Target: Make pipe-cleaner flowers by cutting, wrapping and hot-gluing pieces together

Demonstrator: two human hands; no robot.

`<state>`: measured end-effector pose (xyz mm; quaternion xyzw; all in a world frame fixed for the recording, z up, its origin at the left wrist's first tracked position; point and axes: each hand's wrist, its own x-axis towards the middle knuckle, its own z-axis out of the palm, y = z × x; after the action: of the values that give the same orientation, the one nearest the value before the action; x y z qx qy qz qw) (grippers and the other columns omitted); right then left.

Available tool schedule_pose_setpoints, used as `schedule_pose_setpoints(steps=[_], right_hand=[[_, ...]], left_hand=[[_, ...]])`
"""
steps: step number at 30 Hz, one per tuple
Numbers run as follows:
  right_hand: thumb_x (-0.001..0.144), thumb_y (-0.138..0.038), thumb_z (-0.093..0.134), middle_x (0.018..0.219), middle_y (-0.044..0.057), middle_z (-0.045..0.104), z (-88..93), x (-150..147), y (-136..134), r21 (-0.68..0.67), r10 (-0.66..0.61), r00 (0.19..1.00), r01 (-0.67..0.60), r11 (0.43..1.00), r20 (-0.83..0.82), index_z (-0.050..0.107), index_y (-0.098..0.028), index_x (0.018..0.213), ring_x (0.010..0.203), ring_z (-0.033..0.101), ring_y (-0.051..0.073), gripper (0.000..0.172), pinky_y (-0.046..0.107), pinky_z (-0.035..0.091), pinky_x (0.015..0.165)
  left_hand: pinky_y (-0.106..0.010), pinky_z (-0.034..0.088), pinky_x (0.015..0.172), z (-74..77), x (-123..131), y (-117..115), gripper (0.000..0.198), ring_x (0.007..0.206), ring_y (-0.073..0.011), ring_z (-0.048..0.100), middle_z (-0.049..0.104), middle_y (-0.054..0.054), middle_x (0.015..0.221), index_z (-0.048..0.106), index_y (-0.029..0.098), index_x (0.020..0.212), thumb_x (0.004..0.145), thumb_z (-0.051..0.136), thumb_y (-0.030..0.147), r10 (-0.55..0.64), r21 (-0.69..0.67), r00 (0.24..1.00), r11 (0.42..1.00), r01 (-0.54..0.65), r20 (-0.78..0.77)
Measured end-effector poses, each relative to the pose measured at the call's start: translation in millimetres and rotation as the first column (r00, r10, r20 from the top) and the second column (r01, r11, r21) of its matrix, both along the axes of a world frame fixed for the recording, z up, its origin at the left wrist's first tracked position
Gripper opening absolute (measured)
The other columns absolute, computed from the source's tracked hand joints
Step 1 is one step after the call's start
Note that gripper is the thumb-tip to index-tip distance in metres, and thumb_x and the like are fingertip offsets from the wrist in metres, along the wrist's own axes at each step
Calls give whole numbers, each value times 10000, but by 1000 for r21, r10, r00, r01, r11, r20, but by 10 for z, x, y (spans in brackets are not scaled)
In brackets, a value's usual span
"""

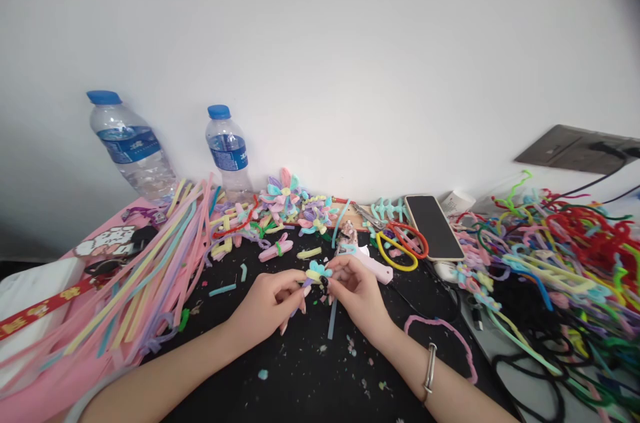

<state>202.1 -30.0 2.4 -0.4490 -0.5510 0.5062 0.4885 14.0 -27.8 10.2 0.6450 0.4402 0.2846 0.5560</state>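
Between my two hands is a small pipe-cleaner flower [319, 271] with blue and yellow petals and a bit of purple. My left hand [273, 299] pinches it from the left side, fingers curled. On the other side, my right hand [357, 288] grips its edge between thumb and fingers; a small dark spot shows near the thumb. A blue pipe-cleaner strip [333, 319] hangs or lies just below the right fingers; I cannot tell if it joins the flower. Behind the right hand lies a pale pink handled tool [377, 269], partly hidden.
Scissors with red and yellow handles [400, 261] and a phone [434, 226] lie beyond my right hand. Tangled pipe cleaners [575, 243] pile up at right; long straight ones [165, 256] lie at left. Two water bottles [227, 149] stand against the wall. Black mat [225, 369] carries fuzzy scraps.
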Motion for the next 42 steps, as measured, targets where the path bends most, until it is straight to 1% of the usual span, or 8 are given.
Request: schedule_pose_setpoints(steps=[2,7,15,22,30,35,39,42], right_hand=[[755,-313,684,733,-24,578,4,-6,-5,13,-4,1000,4,1000,5,581,-219,895,577,550,114,198,221,484,497],[797,-339,647,610,-49,524,5,-2,-20,-21,58,997,-57,998,45,569,-208,848,503,496,110,161,226,420,468],[795,-408,654,526,-71,471,1,6,-25,-62,70,996,-66,996,58,526,-198,768,434,438,102,247,231,348,435],[760,-441,695,534,-56,537,-23,8,-29,-102,60,998,-60,993,-5,501,-206,728,426,445,94,307,228,353,433],[760,-413,695,540,-51,566,-22,-1,-25,-106,72,997,-74,992,-18,496,-201,712,417,451,82,294,217,359,422],[765,-367,689,525,-56,556,-30,-3,-17,-110,77,997,-79,991,-24,493,-197,713,405,442,76,264,211,349,410],[759,-360,691,537,-51,564,-36,0,-10,-121,82,996,-84,989,-18,493,-196,711,403,444,75,261,210,350,403],[764,-372,688,545,-47,569,-35,3,-6,-123,84,996,-85,989,-10,494,-197,717,402,447,78,265,213,355,400]], left_hand=[[-185,381,355,1,-5,-4,247,332,-73,457,646,-10,634,636,148,940,888,499,348,-3,12,1000,1000,3,3],[-185,388,368,10,-16,1,238,341,-78,483,658,-13,646,641,146,957,888,494,319,-23,37,1000,999,23,-21],[-175,368,369,-21,-26,-16,262,340,-72,487,651,-3,636,684,152,1004,894,496,298,-38,104,998,994,43,-53],[-170,360,358,-17,-21,-9,262,332,-67,484,642,-12,625,706,128,807,887,514,288,-36,132,996,990,47,-80],[-168,358,366,-43,-26,-4,268,335,-62,485,648,-13,639,694,137,786,900,501,283,-42,167,995,984,57,-95],[-174,366,385,-21,-31,-7,261,339,-61,487,664,-16,657,690,139,787,902,494,266,-46,193,993,979,68,-112],[-189,399,442,1,-33,-9,252,361,-64,499,675,-15,664,695,144,766,897,505,244,-40,257,990,964,75,-136],[-194,401,451,12,-33,-7,248,369,-66,504,667,-11,654,691,144,741,891,522,247,-34,248,990,966,67,-136]])
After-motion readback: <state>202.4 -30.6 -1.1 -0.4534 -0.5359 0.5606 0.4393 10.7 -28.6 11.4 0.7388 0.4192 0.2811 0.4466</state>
